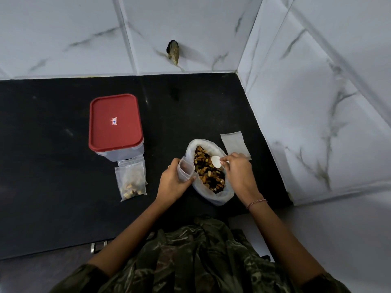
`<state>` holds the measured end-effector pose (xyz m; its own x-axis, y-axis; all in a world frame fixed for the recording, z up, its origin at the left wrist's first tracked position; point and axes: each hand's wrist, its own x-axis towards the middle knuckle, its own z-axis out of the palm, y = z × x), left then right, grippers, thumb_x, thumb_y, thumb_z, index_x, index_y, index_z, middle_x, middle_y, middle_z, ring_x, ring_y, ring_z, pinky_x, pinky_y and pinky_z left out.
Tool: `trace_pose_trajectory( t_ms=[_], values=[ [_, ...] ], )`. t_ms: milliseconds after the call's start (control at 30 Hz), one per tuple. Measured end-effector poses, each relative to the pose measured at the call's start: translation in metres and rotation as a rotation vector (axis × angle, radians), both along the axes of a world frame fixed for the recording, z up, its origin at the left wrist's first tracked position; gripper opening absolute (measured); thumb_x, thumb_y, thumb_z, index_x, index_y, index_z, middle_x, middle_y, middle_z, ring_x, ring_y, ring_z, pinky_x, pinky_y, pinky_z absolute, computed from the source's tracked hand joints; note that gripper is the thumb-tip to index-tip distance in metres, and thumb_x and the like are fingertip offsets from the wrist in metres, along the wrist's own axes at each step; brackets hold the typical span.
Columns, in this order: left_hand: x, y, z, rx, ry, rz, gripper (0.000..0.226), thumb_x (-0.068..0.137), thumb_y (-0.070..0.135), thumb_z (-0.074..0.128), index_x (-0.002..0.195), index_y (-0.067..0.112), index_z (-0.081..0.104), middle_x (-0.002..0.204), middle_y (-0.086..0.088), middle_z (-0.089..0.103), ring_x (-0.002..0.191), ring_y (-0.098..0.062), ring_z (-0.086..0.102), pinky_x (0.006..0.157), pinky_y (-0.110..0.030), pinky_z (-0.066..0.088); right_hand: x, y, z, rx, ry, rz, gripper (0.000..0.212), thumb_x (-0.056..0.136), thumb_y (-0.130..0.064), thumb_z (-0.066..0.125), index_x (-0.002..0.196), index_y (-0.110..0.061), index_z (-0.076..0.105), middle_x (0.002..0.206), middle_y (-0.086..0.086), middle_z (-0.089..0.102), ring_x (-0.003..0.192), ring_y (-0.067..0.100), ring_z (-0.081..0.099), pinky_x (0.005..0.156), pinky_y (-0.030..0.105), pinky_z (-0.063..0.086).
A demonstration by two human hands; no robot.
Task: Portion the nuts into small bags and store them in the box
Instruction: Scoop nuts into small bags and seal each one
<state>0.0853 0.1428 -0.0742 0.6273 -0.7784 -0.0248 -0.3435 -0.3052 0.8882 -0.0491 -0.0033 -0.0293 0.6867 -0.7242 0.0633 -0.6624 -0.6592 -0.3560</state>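
Both hands are at work over the black counter (53,166). The big bag (211,198) sits open in the middle, its white plastic rolled down around a heap of mixed nuts (208,176).

The left hand (172,180) comes in from 9 o'clock of that bag, fingers and thumb curled around a small clear bag (186,169). It is held upright with its mouth open, pressed right against the big bag's rim.

The right hand (237,172) works from 3 o'clock, fingertips pinching the handle of a white spoon (216,162). The bowl of the spoon hovers just over the nuts, near the top of the heap. A thin bracelet (257,202) circles that wrist.

Out at 10 o'clock from the big bag stands the box (118,152), clear-walled with its red lid (115,121) on. Just in front of it, touching its near side, lie the filled bags (131,180) — flat on the counter, one overlapping another, nuts gathered at their lower ends.

At 1 o'clock, just beyond the right hand, a flat empty bag (233,143) rests on the counter — whether it is one or a stack I cannot tell.

White marble-look tiles (317,102) wall in the counter at 12 and 3 o'clock.
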Motion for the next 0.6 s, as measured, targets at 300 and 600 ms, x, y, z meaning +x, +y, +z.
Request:
trace_pose_trajectory(
  t_ms=[300,600],
  values=[
    [-0.001,-0.004,-0.005,0.011,-0.007,-0.020,0.036,0.076,0.026,0.079,0.100,0.020,0.054,0.095,0.013,0.060,0.091,-0.004,0.061,0.075,-0.018,0.050,0.003,0.007,-0.001,-0.096,0.257,0.265,0.036,0.091,-0.010,0.055,0.127,-0.011,0.054,0.122,0.004,0.055,0.111,0.017,0.045,0.093,0.025,0.041],
    [-0.001,-0.003,-0.008,0.019,-0.023,-0.016,0.037,0.076,0.027,0.079,0.100,0.016,0.055,0.095,0.009,0.061,0.090,-0.007,0.061,0.077,-0.025,0.053,0.005,0.003,-0.004,-0.138,0.041,0.221,0.024,0.080,-0.004,0.069,0.103,-0.005,0.069,0.099,0.008,0.065,0.093,0.021,0.056,0.077,0.033,0.054]
  ],
)
